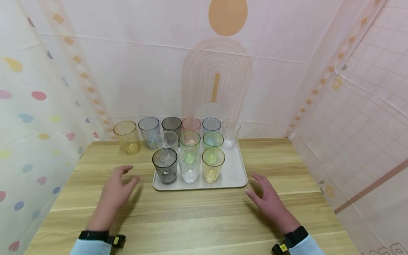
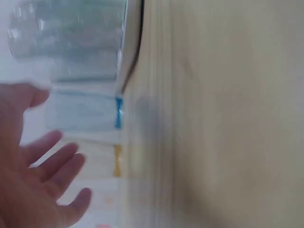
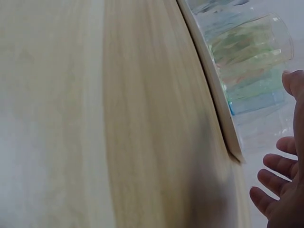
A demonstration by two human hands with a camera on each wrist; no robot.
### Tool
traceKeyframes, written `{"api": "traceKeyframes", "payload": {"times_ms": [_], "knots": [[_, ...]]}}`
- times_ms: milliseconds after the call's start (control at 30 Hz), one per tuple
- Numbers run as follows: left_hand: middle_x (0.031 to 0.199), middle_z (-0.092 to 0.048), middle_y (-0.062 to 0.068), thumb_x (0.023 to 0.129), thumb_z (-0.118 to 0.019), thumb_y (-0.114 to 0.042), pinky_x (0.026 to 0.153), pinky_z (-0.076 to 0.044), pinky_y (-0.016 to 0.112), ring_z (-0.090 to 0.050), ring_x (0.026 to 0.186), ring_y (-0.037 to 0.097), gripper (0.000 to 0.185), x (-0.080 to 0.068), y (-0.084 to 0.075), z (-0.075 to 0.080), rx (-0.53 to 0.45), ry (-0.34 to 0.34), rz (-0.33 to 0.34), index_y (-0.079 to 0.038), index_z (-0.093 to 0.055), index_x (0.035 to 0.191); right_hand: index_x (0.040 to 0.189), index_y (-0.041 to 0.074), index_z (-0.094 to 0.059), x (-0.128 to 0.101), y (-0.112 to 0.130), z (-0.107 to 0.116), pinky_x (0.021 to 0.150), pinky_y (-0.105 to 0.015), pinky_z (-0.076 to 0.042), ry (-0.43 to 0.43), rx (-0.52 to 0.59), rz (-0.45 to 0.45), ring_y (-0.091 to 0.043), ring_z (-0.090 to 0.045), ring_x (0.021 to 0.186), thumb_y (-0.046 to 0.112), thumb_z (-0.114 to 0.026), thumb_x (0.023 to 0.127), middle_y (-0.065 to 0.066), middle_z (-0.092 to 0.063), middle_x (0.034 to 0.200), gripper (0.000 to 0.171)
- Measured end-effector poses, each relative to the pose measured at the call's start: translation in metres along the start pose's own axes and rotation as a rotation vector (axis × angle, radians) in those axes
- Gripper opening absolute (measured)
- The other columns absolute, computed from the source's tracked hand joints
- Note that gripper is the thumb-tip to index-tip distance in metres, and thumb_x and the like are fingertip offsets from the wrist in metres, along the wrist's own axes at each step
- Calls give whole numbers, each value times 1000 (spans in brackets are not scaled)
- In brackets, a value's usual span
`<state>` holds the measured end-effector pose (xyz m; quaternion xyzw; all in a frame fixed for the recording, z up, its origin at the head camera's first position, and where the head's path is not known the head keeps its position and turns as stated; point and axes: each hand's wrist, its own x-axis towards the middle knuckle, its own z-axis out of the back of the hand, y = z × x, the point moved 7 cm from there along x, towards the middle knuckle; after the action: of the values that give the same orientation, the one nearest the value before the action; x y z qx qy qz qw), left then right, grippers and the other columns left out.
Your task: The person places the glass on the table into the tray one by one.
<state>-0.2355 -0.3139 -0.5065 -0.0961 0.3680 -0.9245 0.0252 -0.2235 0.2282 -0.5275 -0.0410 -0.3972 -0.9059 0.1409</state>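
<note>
My left hand (image 1: 115, 189) hovers over the wood left of a white tray (image 1: 235, 170), its fingers loosely bent and holding nothing. Beyond it stand an amber glass (image 1: 126, 139) and a light blue glass (image 1: 149, 131), both off the tray in the left wrist view. My right hand (image 1: 267, 198) is just past the tray's front right corner, thumb and fingers apart, with nothing in it. Along the tray's front are a dark grey glass (image 1: 165, 166), a clear glass (image 1: 190, 173) and a yellow glass (image 1: 213, 165). Green glasses, including one (image 1: 213, 140), stand behind them.
The back row holds a smoky glass (image 1: 171, 124), a pink glass (image 1: 191, 124), a blue-rimmed glass (image 1: 211, 124) and a clear glass (image 1: 231, 134). All stand on a wooden table (image 1: 191, 219) against a patterned cloth backdrop (image 1: 143, 71).
</note>
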Motion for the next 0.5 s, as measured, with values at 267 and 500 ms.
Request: {"api": "traceKeyframes", "payload": {"times_ms": [267, 500], "knots": [[164, -44, 28, 105, -70, -58, 119, -43, 68, -46, 149, 48, 93, 91, 46, 21, -182, -220, 161, 1, -36, 167, 161, 2, -50, -2, 3, 5, 120, -72, -41, -35, 39, -12, -46, -47, 151, 32, -76, 108, -19, -54, 160, 66], [173, -30, 24, 100, -76, -60, 128, -34, 62, -35, 158, 43, 110, 133, 57, 21, -286, -237, 125, -4, -18, 174, 161, 4, -50, -3, 1, 4, 119, -72, -43, -32, 57, -31, -48, -50, 148, 35, -75, 108, -18, -53, 158, 66]]}}
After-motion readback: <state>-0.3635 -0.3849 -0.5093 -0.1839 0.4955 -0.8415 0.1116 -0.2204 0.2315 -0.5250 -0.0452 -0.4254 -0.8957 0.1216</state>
